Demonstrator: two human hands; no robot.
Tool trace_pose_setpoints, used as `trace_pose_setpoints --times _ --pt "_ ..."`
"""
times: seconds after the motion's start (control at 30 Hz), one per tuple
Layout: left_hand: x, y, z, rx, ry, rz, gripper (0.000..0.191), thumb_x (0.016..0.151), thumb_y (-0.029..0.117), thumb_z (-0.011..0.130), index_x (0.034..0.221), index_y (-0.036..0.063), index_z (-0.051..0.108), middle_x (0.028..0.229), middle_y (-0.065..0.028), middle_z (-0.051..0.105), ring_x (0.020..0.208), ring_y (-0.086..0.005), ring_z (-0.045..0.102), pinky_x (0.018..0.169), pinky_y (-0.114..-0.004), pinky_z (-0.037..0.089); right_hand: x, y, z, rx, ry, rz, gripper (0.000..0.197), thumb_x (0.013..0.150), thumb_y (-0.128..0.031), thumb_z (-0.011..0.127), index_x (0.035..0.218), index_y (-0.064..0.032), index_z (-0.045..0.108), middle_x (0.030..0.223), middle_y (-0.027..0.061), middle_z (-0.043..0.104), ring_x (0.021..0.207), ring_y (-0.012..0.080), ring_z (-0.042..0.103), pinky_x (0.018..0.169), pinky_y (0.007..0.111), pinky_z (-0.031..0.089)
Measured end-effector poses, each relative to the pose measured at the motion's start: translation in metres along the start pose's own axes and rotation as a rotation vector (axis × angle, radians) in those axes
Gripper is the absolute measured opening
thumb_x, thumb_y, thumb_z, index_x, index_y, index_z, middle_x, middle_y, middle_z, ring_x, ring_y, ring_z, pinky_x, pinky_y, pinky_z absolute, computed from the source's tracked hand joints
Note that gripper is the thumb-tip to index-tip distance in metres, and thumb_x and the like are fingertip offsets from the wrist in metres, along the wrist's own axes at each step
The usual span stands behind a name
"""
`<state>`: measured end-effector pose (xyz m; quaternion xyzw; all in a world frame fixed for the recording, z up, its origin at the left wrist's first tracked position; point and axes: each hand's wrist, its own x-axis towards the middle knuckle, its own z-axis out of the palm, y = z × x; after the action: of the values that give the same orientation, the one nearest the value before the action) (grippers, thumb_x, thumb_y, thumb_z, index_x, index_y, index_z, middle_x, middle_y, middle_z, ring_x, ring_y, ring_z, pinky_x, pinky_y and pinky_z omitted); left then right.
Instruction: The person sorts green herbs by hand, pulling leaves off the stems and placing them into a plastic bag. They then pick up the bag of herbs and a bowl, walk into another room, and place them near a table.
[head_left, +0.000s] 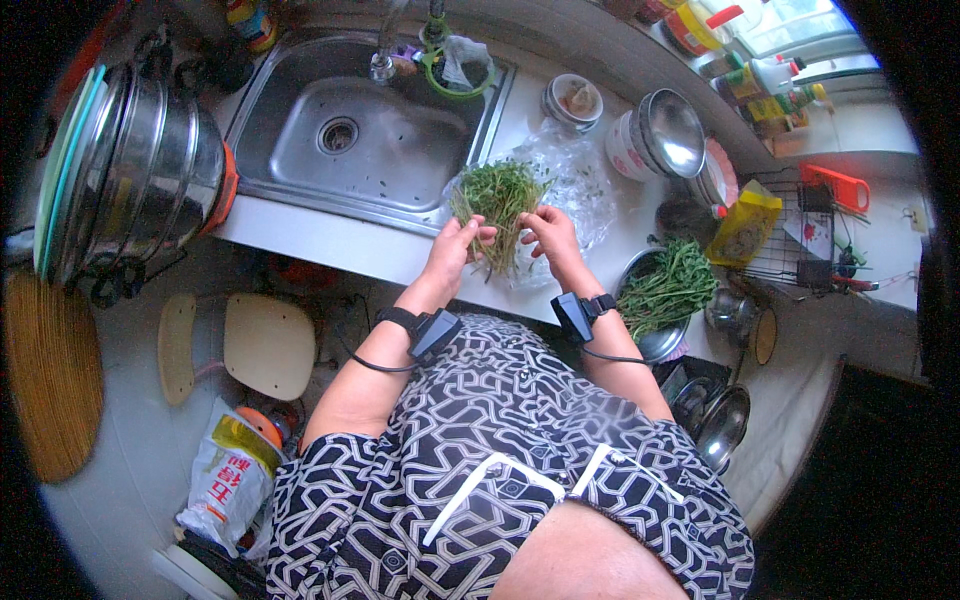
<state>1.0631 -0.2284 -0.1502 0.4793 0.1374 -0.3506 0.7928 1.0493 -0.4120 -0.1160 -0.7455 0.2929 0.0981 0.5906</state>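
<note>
A bunch of leafy green stems (501, 191) lies at the sink's right front corner, partly on a clear plastic bag (585, 180). Its leaves point away from me and the thin stems towards me. My left hand (461, 244) is at the bunch's left side, palm partly up, fingers curled against the stems; whether they grip any is unclear. On the right side, my right hand (553, 234) has thumb and forefinger pinched together at the stems. More leafy greens (667, 289) fill a metal bowl (666, 341) to the right.
A stainless steel sink (382, 135) with a faucet (382, 67) is at the back left. Stacked bowls (667, 135) and a small bowl (576, 97) stand behind the bag. A wire rack (787, 232) is at the far right. Nested basins (142, 150) lean at the left.
</note>
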Motion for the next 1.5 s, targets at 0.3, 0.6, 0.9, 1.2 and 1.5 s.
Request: trace_pose_setpoints --times 0.3,0.6,0.9,1.2,1.5 --pt "0.001 0.0 0.004 -0.007 -0.022 -0.015 0.026 0.095 0.027 0.043 0.114 0.0102 0.049 0.099 -0.0045 0.063 0.089 -0.0129 0.059 0.071 -0.026 0.042 -0.011 -0.024 -0.015 0.215 -0.021 -0.107 0.015 0.085 -0.017 0.06 0.088 -0.0038 0.054 0.083 0.0087 0.064 0.057 0.0074 0.055 0.041 0.018 0.042" --pt "0.005 -0.008 0.01 -0.089 -0.108 -0.053 0.024 0.095 0.025 0.044 0.113 0.0099 0.05 0.097 -0.0036 0.063 0.088 -0.0113 0.058 0.07 -0.025 0.043 -0.025 -0.031 -0.006 0.015 -0.169 -0.164 0.018 0.083 -0.018 0.063 0.092 -0.0026 0.06 0.077 0.0027 0.062 0.062 0.0077 0.057 0.044 0.02 0.042" --pt "0.012 -0.017 0.019 -0.101 -0.149 0.029 0.023 0.094 0.022 0.044 0.113 0.0103 0.051 0.1 -0.001 0.059 0.085 -0.0101 0.056 0.069 -0.026 0.045 -0.029 -0.01 0.013 -0.589 -0.009 -0.53 0.035 0.08 -0.018 0.066 0.11 -0.001 0.058 0.081 0.0116 0.065 0.067 0.0164 0.06 0.062 0.029 0.048" --pt "0.005 -0.007 0.023 -0.162 -0.202 0.008 0.028 0.092 0.023 0.051 0.116 0.0092 0.051 0.105 -0.0026 0.059 0.094 -0.0133 0.056 0.08 -0.028 0.045 -0.036 -0.017 0.015 -0.698 -0.037 -0.547 0.042 0.078 -0.017 0.065 0.118 -0.0053 0.056 0.084 0.0132 0.064 0.068 0.0207 0.06 0.064 0.031 0.049" --pt "0.002 -0.007 0.02 -0.148 -0.217 0.061 0.022 0.092 0.017 0.049 0.11 0.0042 0.052 0.101 -0.0057 0.06 0.089 -0.0145 0.059 0.077 -0.027 0.048 -0.034 -0.01 0.013 -0.471 -0.227 -0.463 0.044 0.081 -0.013 0.063 0.123 -0.0059 0.053 0.09 0.0094 0.065 0.071 0.0136 0.06 0.065 0.027 0.049"
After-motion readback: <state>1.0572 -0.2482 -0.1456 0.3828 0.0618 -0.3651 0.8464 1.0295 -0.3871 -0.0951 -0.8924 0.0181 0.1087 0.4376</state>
